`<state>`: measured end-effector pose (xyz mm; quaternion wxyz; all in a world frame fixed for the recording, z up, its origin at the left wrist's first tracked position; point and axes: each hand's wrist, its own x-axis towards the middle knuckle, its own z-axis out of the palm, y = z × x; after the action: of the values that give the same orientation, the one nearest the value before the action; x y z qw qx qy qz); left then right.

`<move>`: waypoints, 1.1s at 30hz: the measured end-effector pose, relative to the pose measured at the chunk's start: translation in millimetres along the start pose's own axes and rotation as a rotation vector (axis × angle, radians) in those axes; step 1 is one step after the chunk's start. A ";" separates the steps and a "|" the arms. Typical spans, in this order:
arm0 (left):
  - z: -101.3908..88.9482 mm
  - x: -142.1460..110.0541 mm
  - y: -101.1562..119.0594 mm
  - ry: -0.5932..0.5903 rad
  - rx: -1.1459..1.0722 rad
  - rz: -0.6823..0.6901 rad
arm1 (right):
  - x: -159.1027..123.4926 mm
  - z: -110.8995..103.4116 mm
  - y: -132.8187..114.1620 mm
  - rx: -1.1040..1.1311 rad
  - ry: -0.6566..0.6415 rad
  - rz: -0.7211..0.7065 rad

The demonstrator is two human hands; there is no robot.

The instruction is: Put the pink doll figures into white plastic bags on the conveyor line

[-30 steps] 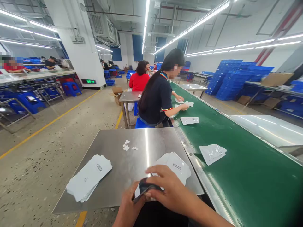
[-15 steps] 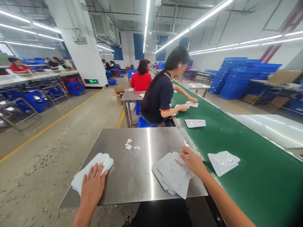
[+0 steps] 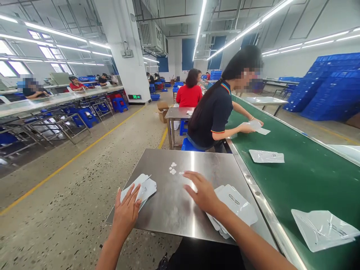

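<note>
Both grips look spread and empty: left hand (image 3: 126,213) on pouches (image 3: 150,188), right hand (image 3: 203,193) apparently poised for discs (image 3: 173,172). Lifting one needs pinching.

white pouches (image 3: 244,210) on a silver-grey bench (image 3: 168,210), beside a green belt (image 3: 295,180)
the top pouch at right carries dark lettering in a dark rounded outline; the small discs (image 3: 173,172) are white, the belt's rail (image 3: 261,202) silver; the floor (image 3: 92,187) is greyish beige, flecked dark and pale, with a yellow line (image 3: 84,150); the co-worker's shirt (image 3: 218,112) is dark navy with rainbow-striped collar (image 3: 225,88) and red-and-yellow sleeve trim (image 3: 218,131); crates (image 3: 323,90) and stools (image 3: 119,104) are blue, another worker's top (image 3: 188,96) red.
</note>
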<state>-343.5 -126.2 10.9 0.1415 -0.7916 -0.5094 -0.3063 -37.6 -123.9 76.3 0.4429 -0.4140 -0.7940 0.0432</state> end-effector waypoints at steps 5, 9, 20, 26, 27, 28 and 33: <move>-33.9 -2.5 32.0 -0.198 -0.503 -0.210 | 20.1 15.0 -37.9 0.157 -0.213 -0.090; -27.1 -15.0 75.6 -0.535 -1.124 -0.681 | 5.6 14.7 -42.3 0.179 -0.476 -0.022; 25.6 -11.7 112.3 -0.206 -1.696 -1.401 | 8.5 44.4 56.7 -0.382 -0.412 0.239; 23.1 -15.8 93.6 -0.126 -1.617 -1.456 | -47.1 42.8 31.2 -0.417 -0.541 0.097; 21.8 -15.9 92.6 -0.095 -1.604 -1.433 | -57.6 39.9 21.5 -0.403 -0.546 0.053; 20.2 -15.7 91.8 -0.068 -1.583 -1.415 | -67.8 37.1 12.1 -0.388 -0.549 0.004; 13.4 -14.5 86.6 0.006 -1.458 -1.316 | -116.4 34.6 -12.5 -0.333 -0.393 -0.255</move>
<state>-265.8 -167.7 -1.0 -0.5795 -0.2422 -0.5347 -0.5653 -40.1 -202.8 -16.9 0.2083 -0.3617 -0.9064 -0.0644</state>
